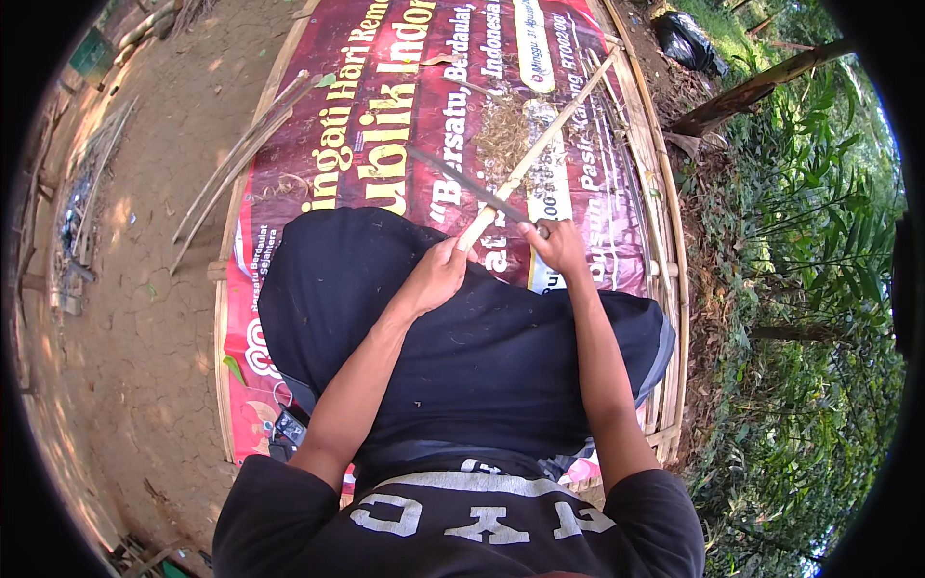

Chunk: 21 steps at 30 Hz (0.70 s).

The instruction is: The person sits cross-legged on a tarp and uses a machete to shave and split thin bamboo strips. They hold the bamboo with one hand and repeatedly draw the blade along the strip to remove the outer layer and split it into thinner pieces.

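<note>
My left hand is closed around the near end of a long, pale bamboo strip, which slants away to the far right. In my right hand is the handle of a long knife. Its dark, narrow blade points up and left and crosses the strip just beyond my left hand. Curly pale shavings lie in a heap on a red printed banner beyond my hands. A dark cloth covers my lap below both hands.
The banner lies over a bamboo platform. Loose bamboo strips stick out past its left edge, above bare earth. A small dark device sits beside my left forearm. At the right are green plants, a log and a black plastic bag.
</note>
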Motion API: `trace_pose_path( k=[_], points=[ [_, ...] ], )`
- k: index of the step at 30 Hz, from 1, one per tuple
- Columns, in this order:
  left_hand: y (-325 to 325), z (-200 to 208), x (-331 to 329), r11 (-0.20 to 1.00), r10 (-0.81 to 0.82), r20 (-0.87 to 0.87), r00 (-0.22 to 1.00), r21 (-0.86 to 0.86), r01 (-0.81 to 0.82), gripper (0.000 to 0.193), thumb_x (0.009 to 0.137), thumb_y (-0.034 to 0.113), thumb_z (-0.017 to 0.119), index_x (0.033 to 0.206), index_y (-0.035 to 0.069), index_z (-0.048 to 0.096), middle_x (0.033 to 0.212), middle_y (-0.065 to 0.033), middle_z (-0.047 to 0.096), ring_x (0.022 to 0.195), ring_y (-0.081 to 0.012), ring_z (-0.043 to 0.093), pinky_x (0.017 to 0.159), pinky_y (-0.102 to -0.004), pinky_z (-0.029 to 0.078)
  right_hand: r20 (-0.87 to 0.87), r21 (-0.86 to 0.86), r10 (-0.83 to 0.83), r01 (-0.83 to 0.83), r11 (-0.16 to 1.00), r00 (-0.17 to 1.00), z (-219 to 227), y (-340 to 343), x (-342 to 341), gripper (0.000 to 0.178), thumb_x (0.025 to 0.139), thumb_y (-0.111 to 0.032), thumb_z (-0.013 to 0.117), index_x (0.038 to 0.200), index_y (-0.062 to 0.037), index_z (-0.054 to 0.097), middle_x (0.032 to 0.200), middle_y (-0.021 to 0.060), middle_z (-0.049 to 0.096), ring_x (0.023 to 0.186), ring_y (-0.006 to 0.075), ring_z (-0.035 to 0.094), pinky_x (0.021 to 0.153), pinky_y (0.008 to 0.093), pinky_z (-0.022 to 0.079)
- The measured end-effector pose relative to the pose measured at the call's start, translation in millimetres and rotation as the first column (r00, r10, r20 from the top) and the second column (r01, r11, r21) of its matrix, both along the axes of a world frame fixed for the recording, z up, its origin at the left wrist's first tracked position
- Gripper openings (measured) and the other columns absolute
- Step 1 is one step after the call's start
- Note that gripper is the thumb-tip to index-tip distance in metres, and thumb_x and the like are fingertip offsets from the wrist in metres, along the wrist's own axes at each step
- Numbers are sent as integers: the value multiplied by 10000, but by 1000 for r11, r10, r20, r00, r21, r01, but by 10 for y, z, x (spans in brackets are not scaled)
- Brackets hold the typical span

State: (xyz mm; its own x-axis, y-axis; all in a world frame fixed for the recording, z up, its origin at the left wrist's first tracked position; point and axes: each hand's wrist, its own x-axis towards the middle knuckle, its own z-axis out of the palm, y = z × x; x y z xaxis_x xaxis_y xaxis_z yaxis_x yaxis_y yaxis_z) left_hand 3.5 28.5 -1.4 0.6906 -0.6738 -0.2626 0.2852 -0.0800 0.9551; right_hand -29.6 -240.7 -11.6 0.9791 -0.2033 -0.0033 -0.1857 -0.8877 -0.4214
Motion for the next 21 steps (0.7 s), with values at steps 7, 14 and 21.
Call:
trace_pose_path(
  k=[7,14,21],
  points=[
    [-118,143,4,995,-73,-155,985,-75,62,366,1103,318,358,1041,-3,522,647,62,342,508,-32,313,440,-220,278,29,40,-334,333,942,942,-34,-411,24,774,921,-685,501,682,32,670,657,287,613,704,474,630,683,527,487],
    [-76,64,63,995,35,-335,942,-76,-64,430,1098,376,363,936,23,549,597,77,357,467,-21,306,416,-205,276,41,64,12,-15,998,999,38,119,-119,692,888,-652,574,658,-4,653,560,201,570,587,427,591,589,481,474],
    [73,74,118,983,19,-402,915,-158,-89,405,1095,356,377,903,41,545,566,88,344,444,-13,299,407,-193,271,-75,57,-247,251,966,966,19,-144,94,739,934,-667,499,723,18,679,647,256,602,670,451,609,636,517,465]
  ],
)
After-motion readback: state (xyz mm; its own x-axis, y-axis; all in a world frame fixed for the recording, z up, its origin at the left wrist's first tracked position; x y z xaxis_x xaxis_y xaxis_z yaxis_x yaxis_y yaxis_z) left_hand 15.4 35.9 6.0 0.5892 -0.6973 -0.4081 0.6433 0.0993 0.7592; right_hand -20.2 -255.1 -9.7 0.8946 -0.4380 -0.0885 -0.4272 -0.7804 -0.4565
